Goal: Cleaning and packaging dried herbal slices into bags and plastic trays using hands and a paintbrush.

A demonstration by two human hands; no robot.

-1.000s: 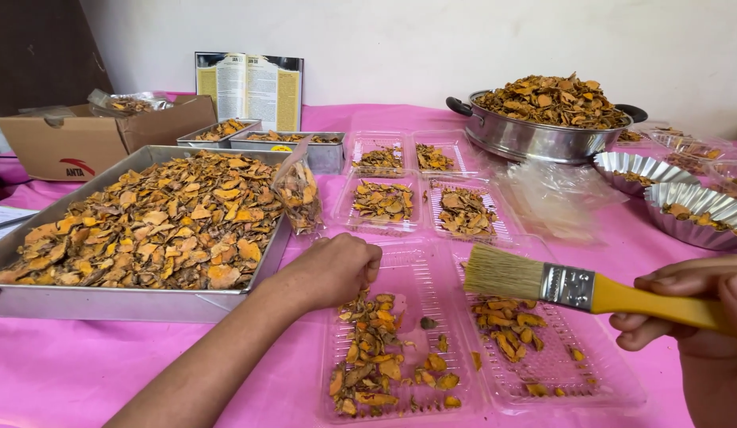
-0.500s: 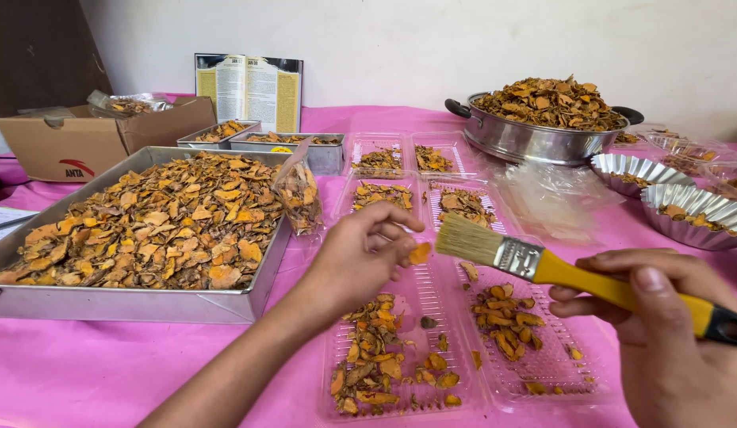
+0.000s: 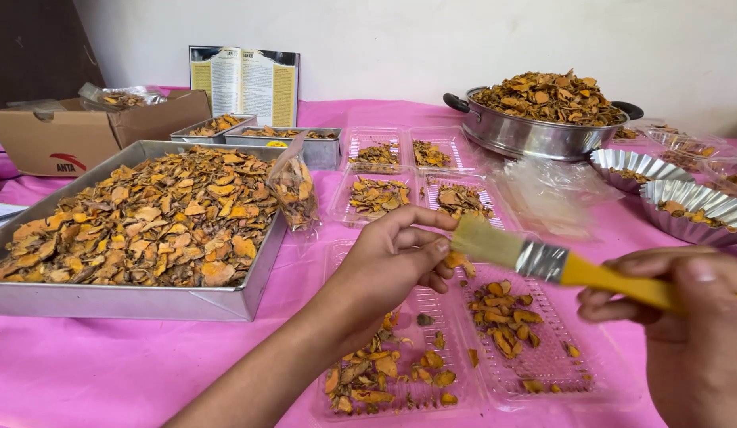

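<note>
My left hand (image 3: 396, 257) is raised over a clear plastic two-compartment tray (image 3: 495, 396) and pinches an orange dried slice (image 3: 455, 259) between thumb and fingers. My right hand (image 3: 689, 333) grips the yellow handle of a flat paintbrush (image 3: 543, 261), whose pale bristles touch the slice. Both compartments of the clear tray below hold scattered orange-brown dried slices.
A large metal tray (image 3: 107, 297) heaped with dried slices sits at left, a small bag (image 3: 293, 190) leaning on it. Beyond lie more clear trays (image 3: 420, 186), a metal pot (image 3: 535, 135) piled with slices, fluted foil tins (image 3: 689, 206), a cardboard box (image 3: 83, 131), an open booklet (image 3: 243, 79).
My left hand lifted off the clear tray with a slice. My right hand brought the brush leftward and up until its bristles met the slice.
</note>
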